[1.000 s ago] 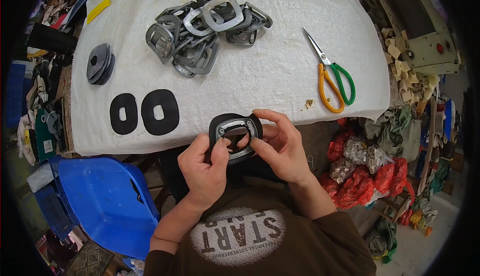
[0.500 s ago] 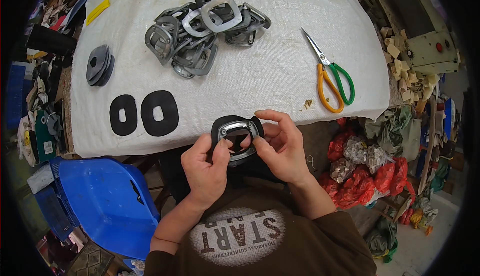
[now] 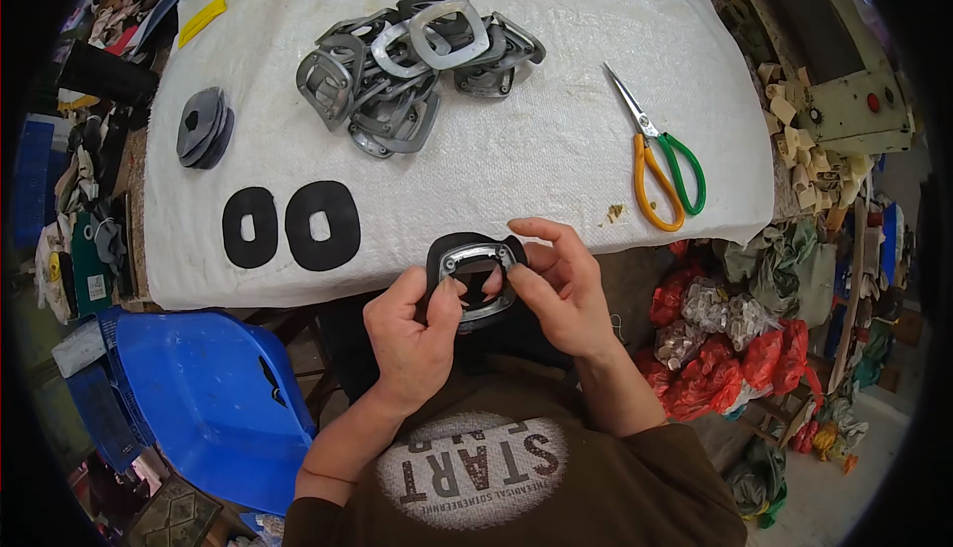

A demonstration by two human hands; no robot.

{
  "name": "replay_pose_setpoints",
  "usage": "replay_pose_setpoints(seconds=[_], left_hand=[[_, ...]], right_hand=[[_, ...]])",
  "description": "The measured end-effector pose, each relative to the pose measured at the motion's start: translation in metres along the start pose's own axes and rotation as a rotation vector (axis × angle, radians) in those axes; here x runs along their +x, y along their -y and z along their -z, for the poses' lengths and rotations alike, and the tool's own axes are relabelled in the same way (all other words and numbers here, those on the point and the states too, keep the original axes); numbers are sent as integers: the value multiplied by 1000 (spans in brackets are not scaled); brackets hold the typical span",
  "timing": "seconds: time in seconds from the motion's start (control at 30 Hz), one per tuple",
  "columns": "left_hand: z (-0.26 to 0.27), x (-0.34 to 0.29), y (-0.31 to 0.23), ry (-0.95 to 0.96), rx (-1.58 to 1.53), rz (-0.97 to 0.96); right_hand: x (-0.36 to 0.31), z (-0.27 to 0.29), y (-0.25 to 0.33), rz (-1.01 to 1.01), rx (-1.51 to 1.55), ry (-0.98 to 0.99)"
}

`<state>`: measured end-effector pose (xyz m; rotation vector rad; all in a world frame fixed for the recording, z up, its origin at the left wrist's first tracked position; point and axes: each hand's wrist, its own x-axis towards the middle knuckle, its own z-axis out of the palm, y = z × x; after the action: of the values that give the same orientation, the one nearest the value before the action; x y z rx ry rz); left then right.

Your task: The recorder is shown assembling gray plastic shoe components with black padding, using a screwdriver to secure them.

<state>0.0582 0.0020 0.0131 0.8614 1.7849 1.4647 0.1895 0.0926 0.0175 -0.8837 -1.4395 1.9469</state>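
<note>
Just over the table's front edge, both my hands grip a grey metal frame point(image 3: 480, 250) with rounded corners, backed by a black pad point(image 3: 449, 245) that shows around its top. My left hand point(image 3: 412, 334) pinches the left side, thumb on the front. On the right side, my right hand point(image 3: 563, 289) presses with its thumb, while its index finger stretches over the pad's upper right corner. Two flat black pads point(image 3: 323, 249) with oblong holes lie to the left. A heap of similar grey frames point(image 3: 397, 130) sits farther back.
Scissors point(image 3: 645, 130) with one orange and one green handle lie on the right of the white-covered table point(image 3: 556, 160). At the left are a stack of grey pads point(image 3: 202, 128) and a yellow strip point(image 3: 203, 19). A blue bin point(image 3: 208, 398) stands lower left; red bags point(image 3: 705, 378) lie lower right.
My grip on the frame and pad stays much the same. The whole view has shifted slightly, and the frame sits a little farther right in the picture.
</note>
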Motion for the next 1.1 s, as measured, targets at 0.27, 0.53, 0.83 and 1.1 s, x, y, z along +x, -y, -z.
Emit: replay_pose_setpoints(seconds=[0.27, 0.53, 0.83, 1.1], left_hand=[[0, -3, -5, 60, 34, 0], [0, -4, -3, 28, 6, -35], [-6, -11, 2, 14, 78, -147], [-12, -7, 7, -72, 74, -249]], right_hand=[[-3, -4, -7, 84, -73, -67], [-1, -6, -3, -35, 104, -43], [-4, -16, -8, -66, 170, -99], [-3, -16, -7, -167, 487, -79]])
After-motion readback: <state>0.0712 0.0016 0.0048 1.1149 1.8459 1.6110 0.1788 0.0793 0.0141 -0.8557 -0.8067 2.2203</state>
